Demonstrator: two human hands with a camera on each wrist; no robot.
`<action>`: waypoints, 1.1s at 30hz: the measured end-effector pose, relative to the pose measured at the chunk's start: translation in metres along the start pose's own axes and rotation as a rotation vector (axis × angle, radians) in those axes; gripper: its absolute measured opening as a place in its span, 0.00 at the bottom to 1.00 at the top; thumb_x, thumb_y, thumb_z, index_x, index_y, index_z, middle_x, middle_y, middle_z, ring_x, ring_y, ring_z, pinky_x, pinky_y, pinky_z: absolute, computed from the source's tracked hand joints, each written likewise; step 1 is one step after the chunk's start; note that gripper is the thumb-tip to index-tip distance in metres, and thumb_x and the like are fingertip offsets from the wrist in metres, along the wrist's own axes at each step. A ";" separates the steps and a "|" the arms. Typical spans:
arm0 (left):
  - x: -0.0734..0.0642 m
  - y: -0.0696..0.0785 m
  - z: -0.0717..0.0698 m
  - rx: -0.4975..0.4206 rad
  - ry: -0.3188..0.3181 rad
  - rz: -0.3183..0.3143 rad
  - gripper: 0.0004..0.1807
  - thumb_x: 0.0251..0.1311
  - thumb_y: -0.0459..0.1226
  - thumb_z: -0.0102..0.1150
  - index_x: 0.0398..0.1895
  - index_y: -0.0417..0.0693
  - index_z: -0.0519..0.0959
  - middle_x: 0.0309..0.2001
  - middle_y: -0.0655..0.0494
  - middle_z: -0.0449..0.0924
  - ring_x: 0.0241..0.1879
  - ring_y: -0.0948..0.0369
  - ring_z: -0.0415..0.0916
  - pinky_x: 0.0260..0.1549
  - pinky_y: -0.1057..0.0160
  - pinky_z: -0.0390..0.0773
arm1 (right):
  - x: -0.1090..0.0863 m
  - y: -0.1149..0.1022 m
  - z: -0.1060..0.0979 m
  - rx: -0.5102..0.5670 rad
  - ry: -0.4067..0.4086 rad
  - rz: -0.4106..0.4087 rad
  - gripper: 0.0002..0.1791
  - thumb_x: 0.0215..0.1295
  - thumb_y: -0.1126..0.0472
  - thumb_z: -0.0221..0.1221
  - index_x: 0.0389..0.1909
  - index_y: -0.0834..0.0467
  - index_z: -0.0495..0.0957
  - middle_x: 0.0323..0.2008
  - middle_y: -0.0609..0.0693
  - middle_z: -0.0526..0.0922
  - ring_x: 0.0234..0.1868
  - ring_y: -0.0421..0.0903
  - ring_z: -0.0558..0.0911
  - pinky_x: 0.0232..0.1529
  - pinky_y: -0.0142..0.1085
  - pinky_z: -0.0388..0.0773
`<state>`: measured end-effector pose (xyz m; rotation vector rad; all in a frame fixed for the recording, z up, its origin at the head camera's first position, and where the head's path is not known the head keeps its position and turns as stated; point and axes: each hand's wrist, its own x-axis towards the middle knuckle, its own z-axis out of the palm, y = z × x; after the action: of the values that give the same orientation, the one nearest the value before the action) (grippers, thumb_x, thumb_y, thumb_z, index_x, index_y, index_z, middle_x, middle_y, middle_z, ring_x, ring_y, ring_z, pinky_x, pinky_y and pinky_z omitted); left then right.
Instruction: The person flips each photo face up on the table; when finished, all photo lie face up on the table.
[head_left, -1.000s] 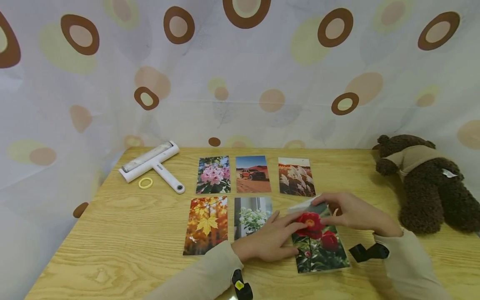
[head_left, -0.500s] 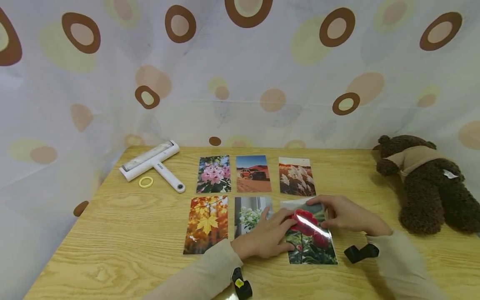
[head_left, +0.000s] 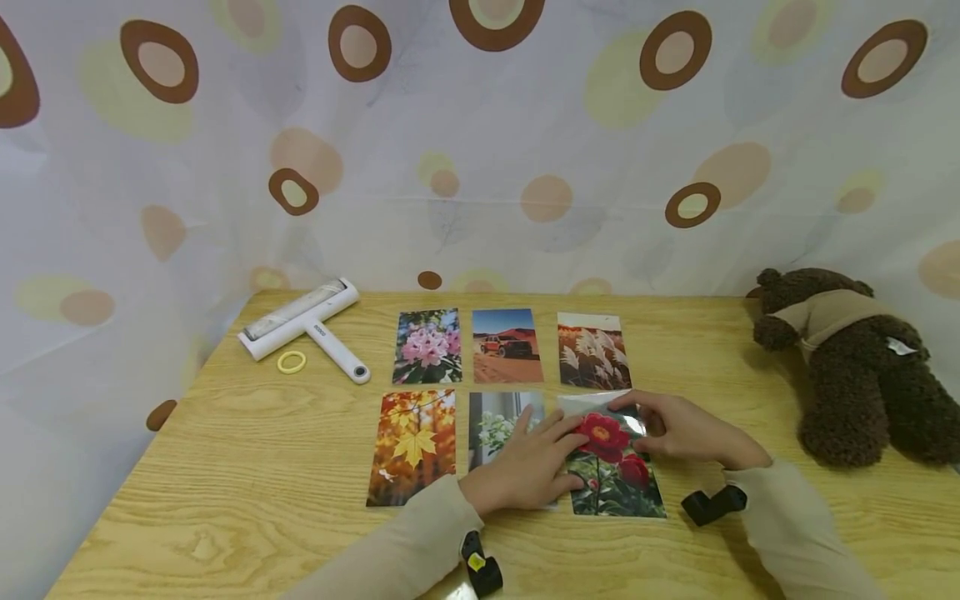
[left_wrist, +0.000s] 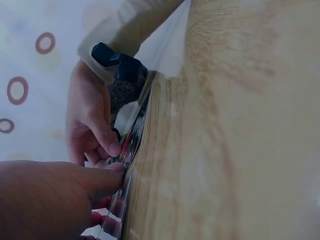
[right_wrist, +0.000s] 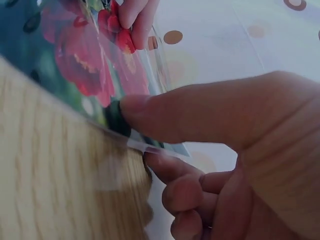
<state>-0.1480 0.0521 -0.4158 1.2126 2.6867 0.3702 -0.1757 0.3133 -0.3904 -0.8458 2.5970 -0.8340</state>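
Observation:
A glossy photo card of red flowers [head_left: 618, 487] lies at the right end of the near row of photos. My right hand [head_left: 684, 429] pinches its right edge; the right wrist view shows the thumb on top of the card [right_wrist: 75, 55] and a finger under its edge. Spread and fairly straight, the fingers of my left hand [head_left: 521, 471] rest along the card's left side. That hand partly covers a photo of white flowers [head_left: 491, 421]. In the left wrist view, the left thumb [left_wrist: 102, 180] lies at the card's edge, near the right hand [left_wrist: 90, 120].
To the left lies a maple leaf photo [head_left: 412, 450]. Behind are photos of pink flowers [head_left: 427, 346], a truck [head_left: 506, 346] and reeds [head_left: 594, 350]. A white lint roller [head_left: 330, 346], a yellow ring [head_left: 292, 362] and a brown teddy bear [head_left: 843, 408] flank them on the wooden table [head_left: 225, 492].
The red flower card has slid left and away from me, lining up beside the white flower photo. Both hands have shifted slightly left with it.

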 end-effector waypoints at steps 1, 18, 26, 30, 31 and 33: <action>0.000 0.000 0.000 -0.003 -0.003 0.000 0.31 0.69 0.55 0.47 0.72 0.56 0.62 0.76 0.59 0.48 0.75 0.55 0.45 0.71 0.42 0.42 | 0.001 0.001 0.000 -0.003 -0.001 0.003 0.26 0.60 0.63 0.65 0.59 0.62 0.72 0.22 0.42 0.72 0.20 0.32 0.66 0.22 0.30 0.68; -0.001 -0.007 0.004 -0.168 0.126 0.007 0.30 0.70 0.53 0.46 0.71 0.52 0.63 0.76 0.54 0.51 0.75 0.54 0.46 0.70 0.39 0.45 | -0.003 0.008 0.003 0.052 0.020 -0.064 0.25 0.67 0.61 0.58 0.63 0.65 0.67 0.21 0.41 0.70 0.19 0.32 0.65 0.21 0.30 0.68; -0.003 -0.011 -0.016 -0.231 0.173 -0.002 0.27 0.70 0.48 0.50 0.69 0.50 0.65 0.76 0.53 0.51 0.75 0.52 0.48 0.69 0.39 0.46 | 0.001 0.006 0.001 0.010 0.121 -0.003 0.11 0.69 0.63 0.55 0.50 0.61 0.74 0.21 0.42 0.71 0.17 0.32 0.64 0.20 0.30 0.66; -0.008 -0.020 -0.033 -0.272 0.183 -0.009 0.27 0.69 0.45 0.52 0.68 0.47 0.67 0.75 0.51 0.52 0.74 0.53 0.50 0.69 0.38 0.47 | 0.004 0.003 0.003 0.005 0.169 -0.037 0.10 0.69 0.64 0.55 0.49 0.61 0.75 0.22 0.41 0.72 0.18 0.32 0.65 0.20 0.29 0.67; -0.010 -0.023 -0.038 -0.282 0.191 -0.008 0.27 0.69 0.45 0.53 0.68 0.46 0.67 0.75 0.51 0.52 0.74 0.53 0.51 0.68 0.37 0.47 | 0.006 0.001 0.004 -0.004 0.186 -0.051 0.10 0.69 0.65 0.56 0.49 0.61 0.75 0.23 0.41 0.72 0.19 0.32 0.66 0.20 0.29 0.67; -0.016 -0.033 -0.047 -0.298 0.208 -0.008 0.27 0.68 0.44 0.53 0.68 0.45 0.66 0.75 0.50 0.52 0.74 0.52 0.50 0.68 0.35 0.46 | 0.010 -0.002 0.006 -0.027 0.224 -0.077 0.09 0.67 0.69 0.56 0.47 0.62 0.76 0.24 0.42 0.73 0.20 0.32 0.67 0.21 0.29 0.68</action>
<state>-0.1731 0.0120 -0.3799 1.1288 2.6719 0.9044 -0.1799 0.3035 -0.3946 -0.9124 2.7891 -0.9672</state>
